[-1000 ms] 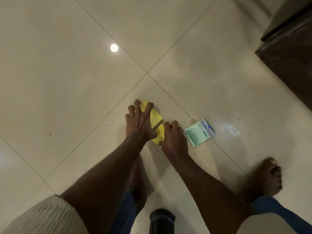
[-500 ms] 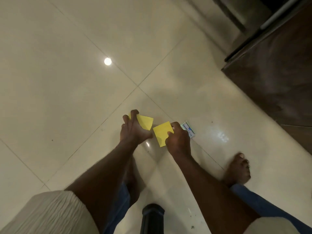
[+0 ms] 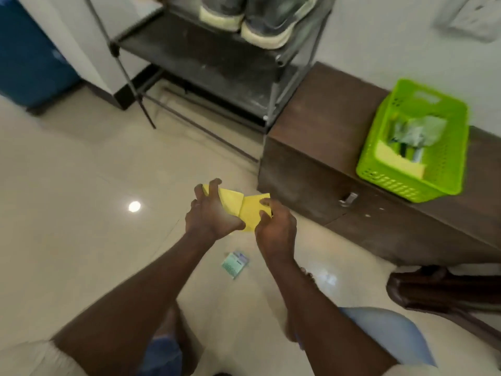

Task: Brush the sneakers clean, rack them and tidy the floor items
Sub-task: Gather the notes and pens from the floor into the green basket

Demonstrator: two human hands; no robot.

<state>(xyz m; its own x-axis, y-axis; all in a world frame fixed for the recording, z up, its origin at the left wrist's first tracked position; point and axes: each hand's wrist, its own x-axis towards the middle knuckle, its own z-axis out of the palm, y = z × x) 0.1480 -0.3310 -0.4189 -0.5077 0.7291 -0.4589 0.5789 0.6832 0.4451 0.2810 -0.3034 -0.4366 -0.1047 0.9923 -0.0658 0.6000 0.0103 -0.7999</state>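
A folded yellow cloth [image 3: 245,210] is held up off the floor in the middle of the view. My left hand [image 3: 210,214] grips its left part with curled fingers. Its right part is pinched by my right hand [image 3: 273,226]. Below the hands, a small green and white packet [image 3: 234,264] lies on the tiled floor. A pair of grey sneakers [image 3: 252,17] with pale soles stands on a shelf of the dark metal shoe rack [image 3: 217,63] at the top.
A low brown cabinet [image 3: 325,147] stands right of the rack, with a green plastic basket [image 3: 417,147] of items on top. A blue object [image 3: 29,58] is at the far left. A dark brown shoe [image 3: 439,291] lies on the floor at the right.
Both hands have lifted the yellow cloth from the floor. The view has swung up, so the rack, cabinet and basket now show. The packet stays on the floor.
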